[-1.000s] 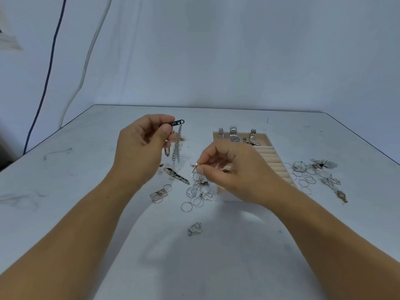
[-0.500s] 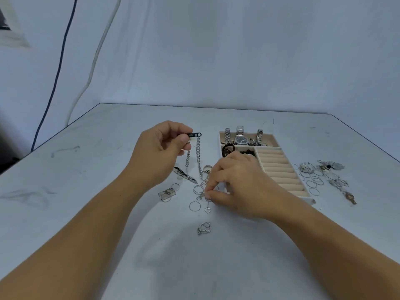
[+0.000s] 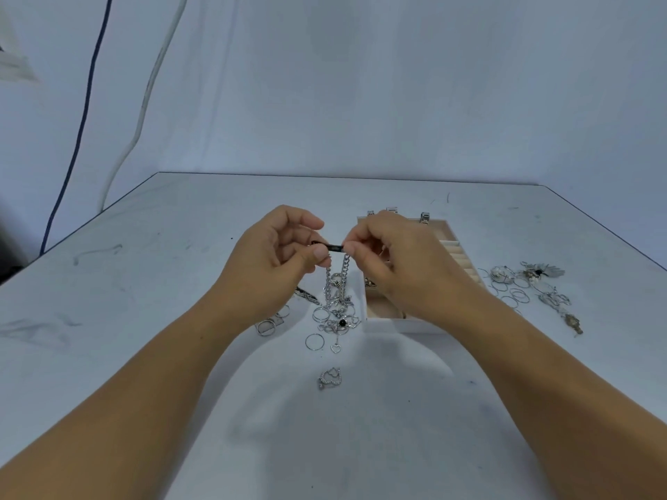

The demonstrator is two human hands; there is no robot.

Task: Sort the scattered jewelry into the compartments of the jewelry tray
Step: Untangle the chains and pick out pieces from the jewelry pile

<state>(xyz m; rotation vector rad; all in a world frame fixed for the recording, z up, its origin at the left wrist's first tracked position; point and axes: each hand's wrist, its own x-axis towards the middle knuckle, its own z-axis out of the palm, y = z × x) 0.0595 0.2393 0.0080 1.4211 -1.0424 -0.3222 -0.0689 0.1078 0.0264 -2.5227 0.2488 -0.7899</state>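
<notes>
Pinched between my left hand (image 3: 274, 254) at 9 o'clock and right hand (image 3: 404, 261) at 3 o'clock: a small black bar (image 3: 334, 247), perhaps a clasp. Its silver chain (image 3: 334, 283) hangs to the ring pile (image 3: 332, 321), 9 o'clock of the jewelry tray (image 3: 389, 324).

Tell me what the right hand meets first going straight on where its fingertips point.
The black clasp, which the right hand pinches; just past it, the thumb of the left hand, though depth is unclear.
</notes>
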